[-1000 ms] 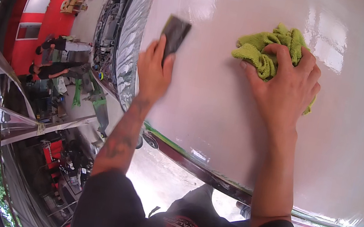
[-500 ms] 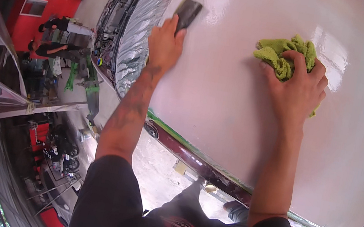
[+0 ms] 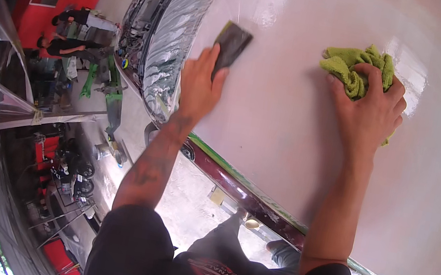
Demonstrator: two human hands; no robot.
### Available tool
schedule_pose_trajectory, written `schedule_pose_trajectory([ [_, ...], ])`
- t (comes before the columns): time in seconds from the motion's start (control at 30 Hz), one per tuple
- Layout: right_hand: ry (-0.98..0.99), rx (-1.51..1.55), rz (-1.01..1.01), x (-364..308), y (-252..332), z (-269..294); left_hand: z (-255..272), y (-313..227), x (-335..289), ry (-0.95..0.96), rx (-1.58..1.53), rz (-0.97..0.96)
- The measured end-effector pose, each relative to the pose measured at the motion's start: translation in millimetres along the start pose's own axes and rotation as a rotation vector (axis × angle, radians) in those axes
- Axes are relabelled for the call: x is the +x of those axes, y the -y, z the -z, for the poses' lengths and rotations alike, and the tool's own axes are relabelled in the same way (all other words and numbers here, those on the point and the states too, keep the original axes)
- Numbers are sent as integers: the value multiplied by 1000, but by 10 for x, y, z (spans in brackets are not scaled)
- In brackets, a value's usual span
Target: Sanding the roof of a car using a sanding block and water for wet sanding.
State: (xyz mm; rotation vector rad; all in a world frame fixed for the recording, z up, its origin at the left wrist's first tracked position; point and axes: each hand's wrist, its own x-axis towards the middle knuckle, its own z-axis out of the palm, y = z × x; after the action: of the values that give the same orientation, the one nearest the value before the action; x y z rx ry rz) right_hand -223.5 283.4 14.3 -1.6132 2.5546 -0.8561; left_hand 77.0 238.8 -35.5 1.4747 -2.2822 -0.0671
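Two holds | I see left hand grasping dark block, drawn toward 6 o'clock over pale panel, apparently mid-stroke | right hand clutching green cloth, 2 o'clock.

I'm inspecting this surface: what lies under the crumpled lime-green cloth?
The glossy pinkish-white panel shows around the cloth and probably continues beneath. The covered patch is hidden; the right hand covers some cloth too.
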Motion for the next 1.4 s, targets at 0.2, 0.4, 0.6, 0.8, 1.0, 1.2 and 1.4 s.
schedule_pose_trajectory([
  [0.2,-38,3,40,14,63,61,141,198,191,70,56,48],
  [0.4,-48,16,61,4,25,-49,-103,183,529,-7,30,131],
  [0.6,-51,-21,42,-8,-44,5,157,-691,-511,179,-59,-221],
  [0.8,-57,63,57,-49,145,-9,-55,155,1502,37,174,7],
  [1.0,-59,52,31,-24,8,-6,-129,-547,387,30,49,-218],
  [1.2,-53,111,25,-19,67,60,-13,-249,610,62,26,-379],
  [1.4,-36,173,41,-50,140,36,-160,194,1785,48,92,134],
])
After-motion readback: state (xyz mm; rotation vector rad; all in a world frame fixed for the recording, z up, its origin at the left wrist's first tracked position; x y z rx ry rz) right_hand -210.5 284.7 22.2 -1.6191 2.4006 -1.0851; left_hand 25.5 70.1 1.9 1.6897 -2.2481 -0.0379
